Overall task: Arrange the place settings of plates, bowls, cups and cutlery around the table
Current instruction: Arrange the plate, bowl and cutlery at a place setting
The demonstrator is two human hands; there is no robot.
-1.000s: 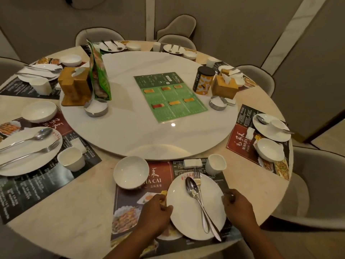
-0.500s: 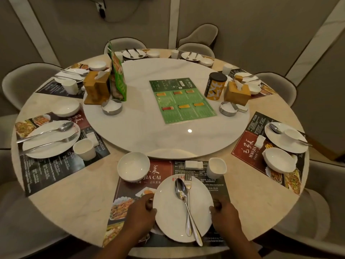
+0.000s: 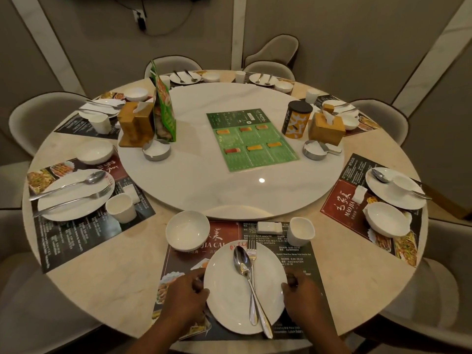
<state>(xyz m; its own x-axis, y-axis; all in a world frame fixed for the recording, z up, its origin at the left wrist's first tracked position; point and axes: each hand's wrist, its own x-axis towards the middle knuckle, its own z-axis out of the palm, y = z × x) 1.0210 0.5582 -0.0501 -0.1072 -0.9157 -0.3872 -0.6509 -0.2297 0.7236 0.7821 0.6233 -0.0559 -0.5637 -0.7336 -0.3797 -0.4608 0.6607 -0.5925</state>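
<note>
A white plate (image 3: 229,297) lies on the dark placemat (image 3: 301,261) at the table's near edge. A spoon (image 3: 242,264) and a fork (image 3: 252,284) lie crossed on the plate. My left hand (image 3: 185,295) grips the plate's left rim and my right hand (image 3: 302,295) grips its right rim. Just beyond the plate stand a white bowl (image 3: 187,233) on the left, a white cup (image 3: 301,231) on the right and a small white rest (image 3: 269,226) between them.
A white lazy Susan (image 3: 194,180) fills the table's middle, with a green menu (image 3: 251,139), tissue boxes, ashtrays and a yellow tin (image 3: 296,120). Other settings lie at the left (image 3: 71,195), the right (image 3: 396,187) and the far side. Grey chairs ring the table.
The view has shifted so more of the table and wall shows. Both hands stay on the plate's rims, and the plate now sits squarer on the placemat.
</note>
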